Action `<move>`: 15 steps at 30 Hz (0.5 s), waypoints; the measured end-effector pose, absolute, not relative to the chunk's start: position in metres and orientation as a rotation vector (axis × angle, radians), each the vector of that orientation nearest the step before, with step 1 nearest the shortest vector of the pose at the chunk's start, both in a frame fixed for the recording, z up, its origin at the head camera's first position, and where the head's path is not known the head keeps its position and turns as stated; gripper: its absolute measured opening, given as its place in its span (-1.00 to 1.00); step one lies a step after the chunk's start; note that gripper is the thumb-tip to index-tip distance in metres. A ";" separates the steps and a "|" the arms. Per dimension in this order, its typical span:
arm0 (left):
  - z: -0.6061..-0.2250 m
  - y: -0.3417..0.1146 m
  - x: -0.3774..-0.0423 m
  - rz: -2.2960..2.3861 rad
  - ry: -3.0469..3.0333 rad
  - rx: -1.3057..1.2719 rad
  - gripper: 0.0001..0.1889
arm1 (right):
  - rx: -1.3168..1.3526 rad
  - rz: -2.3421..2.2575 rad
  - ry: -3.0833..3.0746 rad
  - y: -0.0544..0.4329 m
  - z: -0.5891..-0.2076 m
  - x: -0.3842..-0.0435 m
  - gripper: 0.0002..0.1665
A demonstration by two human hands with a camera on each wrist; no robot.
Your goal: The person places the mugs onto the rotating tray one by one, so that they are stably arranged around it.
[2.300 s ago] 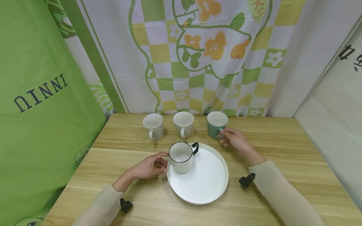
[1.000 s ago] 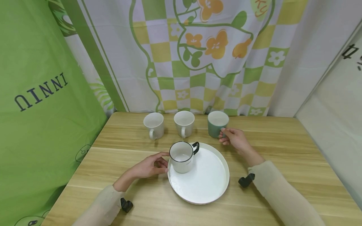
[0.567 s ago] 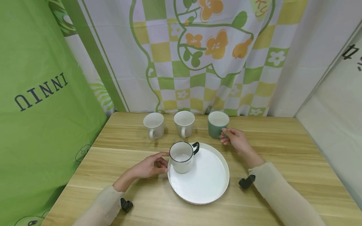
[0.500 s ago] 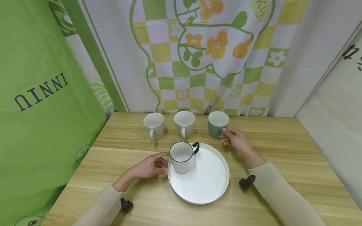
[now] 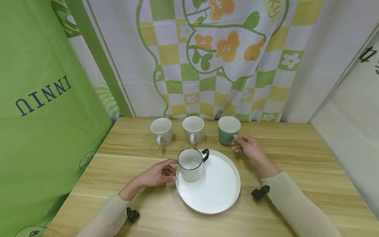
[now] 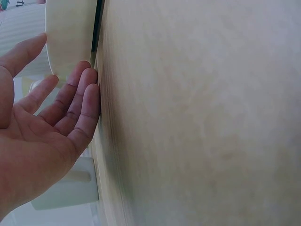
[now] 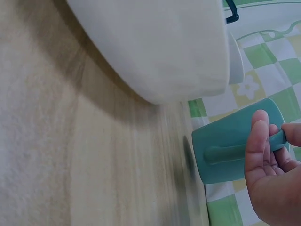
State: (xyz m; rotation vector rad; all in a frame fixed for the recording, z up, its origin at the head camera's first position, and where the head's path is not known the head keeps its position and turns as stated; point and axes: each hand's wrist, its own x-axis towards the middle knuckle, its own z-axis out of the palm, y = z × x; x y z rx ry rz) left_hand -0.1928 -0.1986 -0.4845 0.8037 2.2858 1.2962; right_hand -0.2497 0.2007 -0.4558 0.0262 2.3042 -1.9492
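Note:
My right hand (image 5: 250, 148) holds the handle of a teal mug (image 5: 226, 136) with a pale inside, at the back right of the table. The right wrist view shows thumb and fingers around the teal handle (image 7: 225, 154); whether the mug's base touches the wood I cannot tell. A round white tray (image 5: 217, 194) lies in front. On its left part stands a white mug (image 5: 190, 174) with a dark rim and black handle. My left hand (image 5: 155, 174) rests at the tray's left edge, fingertips touching or very near the rim, its fingers loosely bent around nothing in the left wrist view.
Two white cups, a left one (image 5: 163, 135) and a middle one (image 5: 193, 133), stand along the back of the wooden table (image 5: 124, 141), handles facing front. A patterned curtain (image 5: 195, 89) hangs just behind. Green cloth (image 5: 44, 131) borders the left side, pale cloth (image 5: 352, 131) the right.
Almost nothing differs. The right hand and the teal mug have shifted very slightly to the right; the left hand, tray and other cups hold their places.

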 end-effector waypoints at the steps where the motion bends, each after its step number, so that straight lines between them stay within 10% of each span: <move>1: -0.484 -0.199 -0.193 1.295 2.288 0.803 -0.37 | 0.029 -1.948 2.306 0.201 -0.455 -0.249 -0.46; 15: -0.484 -0.198 -0.192 1.287 2.300 0.791 -0.37 | -0.029 -1.920 2.326 0.200 -0.445 -0.234 -0.46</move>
